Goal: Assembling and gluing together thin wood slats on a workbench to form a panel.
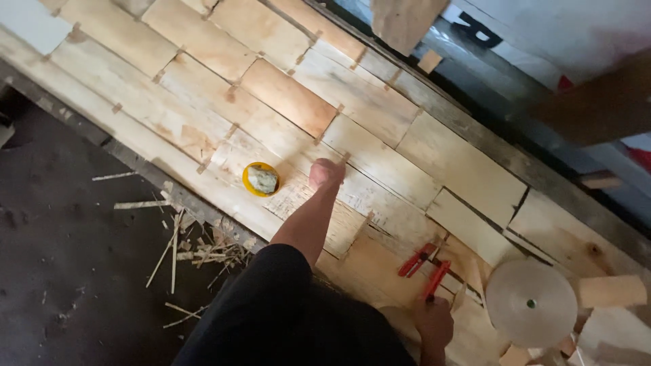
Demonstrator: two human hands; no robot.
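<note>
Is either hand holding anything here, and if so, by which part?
The right hand grips a red-handled tool by the end of one handle. The left hand holds nothing; it presses on the wood veneer sheets beside a yellow dish.

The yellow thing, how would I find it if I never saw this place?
Look at the long table covered with pale wood sheets. Near its front edge, beside the person's left hand, sits a small round yellow cup with whitish stuff inside. It is the only yellow, round-rimmed thing among flat tan wood.
</note>
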